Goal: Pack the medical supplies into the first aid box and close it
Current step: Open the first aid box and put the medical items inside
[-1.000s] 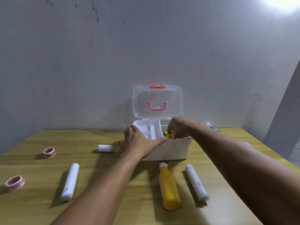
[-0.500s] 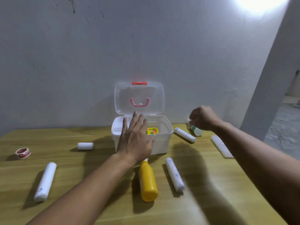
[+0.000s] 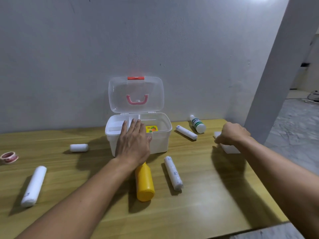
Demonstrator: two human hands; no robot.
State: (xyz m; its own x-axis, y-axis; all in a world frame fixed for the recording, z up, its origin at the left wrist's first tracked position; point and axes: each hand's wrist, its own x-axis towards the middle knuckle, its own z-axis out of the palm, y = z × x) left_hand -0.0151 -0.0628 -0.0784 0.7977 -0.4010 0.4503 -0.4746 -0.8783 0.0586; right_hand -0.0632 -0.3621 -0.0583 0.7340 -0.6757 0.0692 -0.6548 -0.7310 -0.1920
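The white first aid box [image 3: 164,135] stands at the back of the wooden table, its clear lid [image 3: 136,94] up, and a small yellow box [image 3: 151,129] lies inside. My left hand [image 3: 133,144] lies flat over the box's front rim, holding nothing. Over at the table's right edge, my right hand [image 3: 232,133] curls its fingers on the far end of a flat white packet [image 3: 229,148] that lies on the table. A yellow bottle [image 3: 144,183] and a white bandage roll [image 3: 173,172] lie in front of the box.
Right of the box are another white roll [image 3: 186,132] and a green-and-white bottle [image 3: 197,124]. To the left lie a short white roll [image 3: 79,147], a long white roll [image 3: 34,186] and a pink tape ring [image 3: 9,156]. The wall is close behind.
My right hand left the yellow box inside the first aid box, swung right past the green-and-white bottle and came down on the flat packet. My left hand shifted onto the box's front rim.
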